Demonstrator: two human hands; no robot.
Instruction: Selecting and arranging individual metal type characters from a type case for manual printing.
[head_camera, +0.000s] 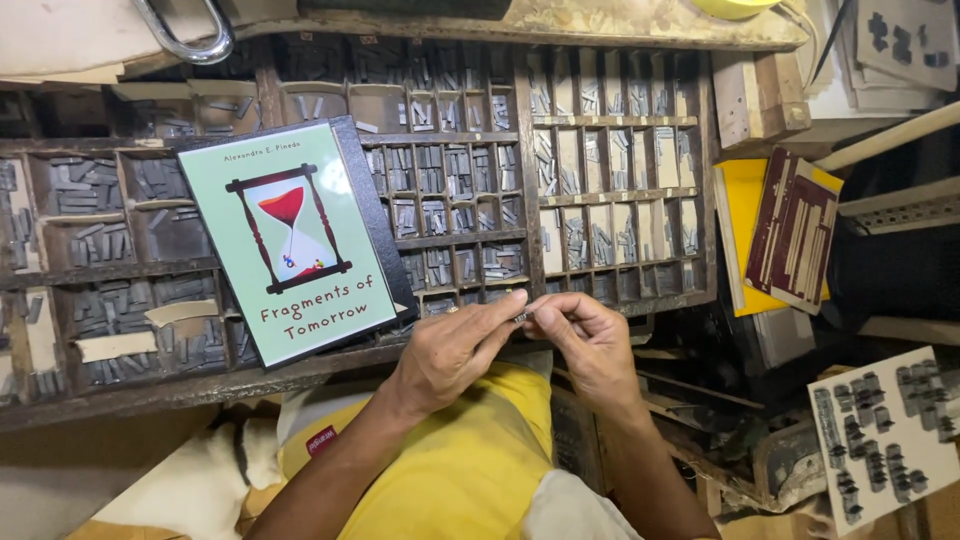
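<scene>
My left hand (450, 350) and my right hand (590, 345) meet in front of me, fingertips pinched together on a small grey metal type piece (521, 316). They hover just at the near edge of a wooden type case (525, 180) whose many small compartments hold several metal sorts. A pale green book (295, 240) with an hourglass picture on its cover lies tilted on the case, just left of my left hand.
A yellow board with a dark brown composed form (795, 235) lies to the right of the case. A white card carrying grey type blocks (885, 435) sits at the lower right. My yellow-clad lap (470, 470) is below the hands. A metal loop (185, 35) lies at the top left.
</scene>
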